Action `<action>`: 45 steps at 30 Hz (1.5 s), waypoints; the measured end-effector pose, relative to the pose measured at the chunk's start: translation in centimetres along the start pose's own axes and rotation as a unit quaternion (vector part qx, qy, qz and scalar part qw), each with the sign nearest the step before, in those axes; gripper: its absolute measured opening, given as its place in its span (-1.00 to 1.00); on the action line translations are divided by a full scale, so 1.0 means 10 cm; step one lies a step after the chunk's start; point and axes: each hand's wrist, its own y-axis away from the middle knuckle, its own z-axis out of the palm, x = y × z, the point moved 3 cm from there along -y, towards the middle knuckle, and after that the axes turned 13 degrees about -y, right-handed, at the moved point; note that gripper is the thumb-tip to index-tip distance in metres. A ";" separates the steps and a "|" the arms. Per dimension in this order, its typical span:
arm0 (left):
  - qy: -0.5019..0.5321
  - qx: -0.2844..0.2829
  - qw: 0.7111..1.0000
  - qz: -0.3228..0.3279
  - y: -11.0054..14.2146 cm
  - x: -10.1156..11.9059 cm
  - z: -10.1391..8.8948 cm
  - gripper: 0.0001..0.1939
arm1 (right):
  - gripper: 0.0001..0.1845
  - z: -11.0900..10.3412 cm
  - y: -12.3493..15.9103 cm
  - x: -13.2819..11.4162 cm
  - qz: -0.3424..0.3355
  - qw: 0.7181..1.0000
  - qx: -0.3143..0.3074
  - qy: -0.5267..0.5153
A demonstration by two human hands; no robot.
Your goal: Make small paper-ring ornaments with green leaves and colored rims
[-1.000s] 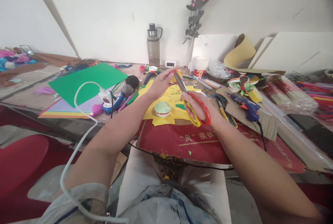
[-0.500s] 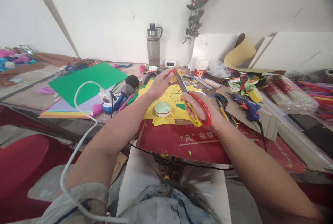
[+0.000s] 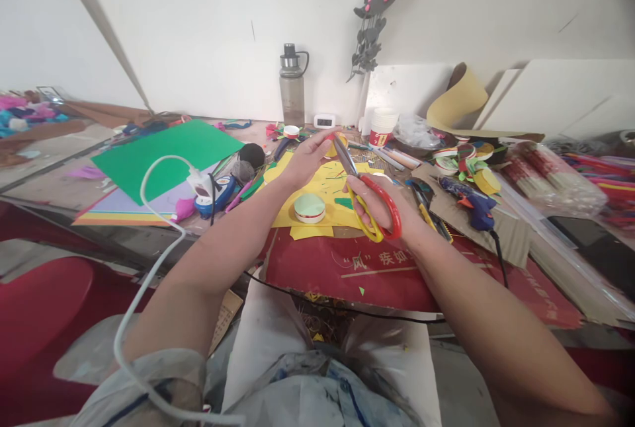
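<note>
Scissors (image 3: 395,212) with one red and one yellow handle loop are in my right hand (image 3: 373,205), blades pointing up and away from me. Their tips meet the fingers of my left hand (image 3: 312,155). Those fingers are pinched together, and a bit of red and orange shows at the blade tips; what exactly they hold is too small to make out. Below the hands, a round white tub with a pale green top (image 3: 309,207) rests on yellow paper (image 3: 312,232). Thin green scraps (image 3: 331,182) are scattered over that paper.
A grey bottle (image 3: 292,93), small white clock (image 3: 325,121) and stacked paper cups (image 3: 381,128) stand along the wall. Green sheet (image 3: 163,156) and a blue device with a white cable (image 3: 215,195) lie left. A blue glue gun (image 3: 469,205) rests on cardboard at right.
Both hands and the scissors hold nearly the same position. Only a very slight shift of the whole view shows.
</note>
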 end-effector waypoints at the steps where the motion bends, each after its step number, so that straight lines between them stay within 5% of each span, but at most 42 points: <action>1: -0.003 -0.001 1.000 0.000 0.00 -0.01 0.00 -0.45 | -0.62 0.00 0.01 -0.01 0.003 1.000 0.002 0.001; 14: -0.019 -0.008 1.000 0.011 -0.02 -0.04 -0.02 -0.43 | -0.67 0.03 0.05 -0.09 0.026 0.999 0.026 0.022; 24: 0.023 0.076 0.995 -0.066 0.02 0.07 -0.01 -0.63 | -0.56 0.01 0.04 -0.02 0.012 0.999 -0.032 0.012; 29: 0.072 0.114 0.985 -0.110 0.01 0.09 -0.10 -0.67 | -0.46 -0.14 0.00 -0.09 -0.076 0.993 0.003 0.091; 34: 0.082 0.127 0.977 -0.150 -0.01 0.08 -0.14 -0.70 | -0.61 -0.30 -0.12 -0.04 -0.177 0.949 0.077 0.248; 39: 0.064 0.113 0.980 -0.152 -0.02 0.11 -0.12 -0.74 | -0.69 -0.29 -0.16 0.01 -0.161 0.946 0.070 0.272; 45: 0.068 0.117 0.978 -0.155 -0.03 0.07 -0.18 -0.66 | -0.51 -0.27 -0.14 0.03 -0.076 0.981 0.037 0.173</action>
